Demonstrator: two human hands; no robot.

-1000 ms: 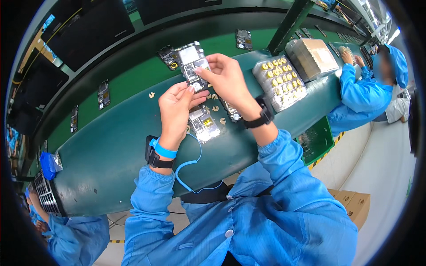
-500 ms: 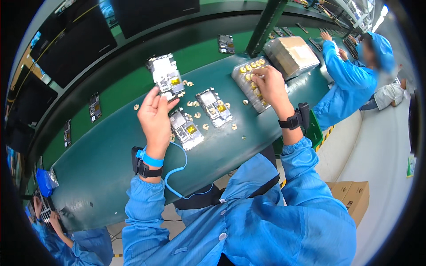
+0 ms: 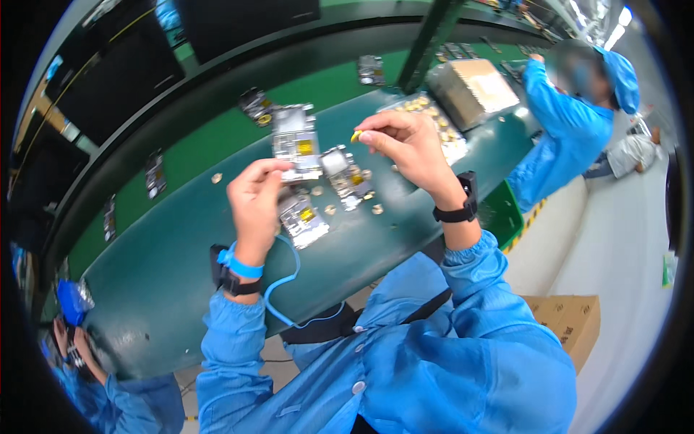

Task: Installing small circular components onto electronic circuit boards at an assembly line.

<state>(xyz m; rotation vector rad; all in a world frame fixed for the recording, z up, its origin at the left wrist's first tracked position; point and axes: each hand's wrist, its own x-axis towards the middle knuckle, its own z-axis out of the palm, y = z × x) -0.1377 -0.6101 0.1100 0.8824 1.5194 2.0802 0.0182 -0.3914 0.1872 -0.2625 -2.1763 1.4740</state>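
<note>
My left hand pinches the lower edge of a silvery circuit board with a yellow patch, held up above the green bench. Between the thumb and fingertips of my right hand is a small yellow round part, a short way right of that board. Two similar boards lie on the bench below: one between my hands, the other beside my left wrist. Small pale C-shaped pieces are scattered around them. Behind my right hand, a clear tray carries rows of yellow round parts.
A taped carton stands beyond the tray, near a green post. More boards sit on the green strip behind the bench. A blue coiled cord hangs from my left wrist. Co-workers are at right and lower left.
My right hand has come left from the tray, carrying a yellow round part. My left hand has shifted the board slightly right and down, and a board behind it on the strip now shows.
</note>
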